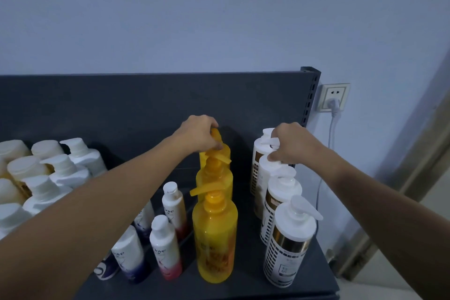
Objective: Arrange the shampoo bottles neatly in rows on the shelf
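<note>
A single head-worn wide-angle view looks forward and down from close above a dark grey metal shelf (243, 285), facing its upright back panel (121, 105) and the pale blue wall (194, 7) beyond. Both forearms reach in from the near edge; a white wall socket (333, 97) sits far right.
</note>
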`<state>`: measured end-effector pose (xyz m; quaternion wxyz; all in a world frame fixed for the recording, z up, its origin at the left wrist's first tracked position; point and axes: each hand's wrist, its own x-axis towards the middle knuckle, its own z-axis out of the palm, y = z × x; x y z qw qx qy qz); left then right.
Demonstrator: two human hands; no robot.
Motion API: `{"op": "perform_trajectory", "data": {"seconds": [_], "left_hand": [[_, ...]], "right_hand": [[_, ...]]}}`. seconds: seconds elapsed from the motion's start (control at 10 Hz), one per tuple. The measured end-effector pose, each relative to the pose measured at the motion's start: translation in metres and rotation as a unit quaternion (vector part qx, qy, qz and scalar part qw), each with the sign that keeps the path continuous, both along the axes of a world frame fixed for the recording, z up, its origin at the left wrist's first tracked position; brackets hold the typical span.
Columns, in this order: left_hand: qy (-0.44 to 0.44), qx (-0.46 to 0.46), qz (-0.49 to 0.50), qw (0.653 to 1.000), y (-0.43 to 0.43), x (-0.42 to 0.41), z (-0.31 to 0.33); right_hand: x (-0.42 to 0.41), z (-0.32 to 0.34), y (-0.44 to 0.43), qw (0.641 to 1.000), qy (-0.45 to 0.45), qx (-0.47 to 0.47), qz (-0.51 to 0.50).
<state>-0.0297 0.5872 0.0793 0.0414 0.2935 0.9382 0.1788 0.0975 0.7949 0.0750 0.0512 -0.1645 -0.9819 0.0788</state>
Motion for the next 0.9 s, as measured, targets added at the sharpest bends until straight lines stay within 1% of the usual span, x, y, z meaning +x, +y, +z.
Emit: {"op": "perform_trajectory", "data": {"seconds": [0.4, 0.6, 0.7, 0.8, 0.9], "left_hand": [[0.028, 0.05, 0.017, 0.998, 0.01, -0.016, -0.014], [0.042, 0.053, 0.007, 0.998, 0.009, -0.014, -0.018], [0.026, 0.044, -0.008, 0.999, 0.005, -0.013, -0.017], [-0.016, 0.061, -0.01, 0.998, -0.003, -0.011, -0.016], [-0.015, 0.07, 0.004, 0.997, -0.017, -0.007, -0.009]], "right_hand": [[-0.009, -0.008, 0.012, 1.0, 0.014, 0.016, 0.011], [-0.009, -0.013, 0.013, 1.0, 0.015, 0.017, 0.005], [-0.008, -0.013, 0.013, 1.0, 0.017, 0.006, 0.012], [-0.005, -0.015, 0.013, 1.0, 0.003, 0.001, 0.016], [-0.005, -0.012, 0.004, 0.999, 0.013, 0.033, 0.01]]}}
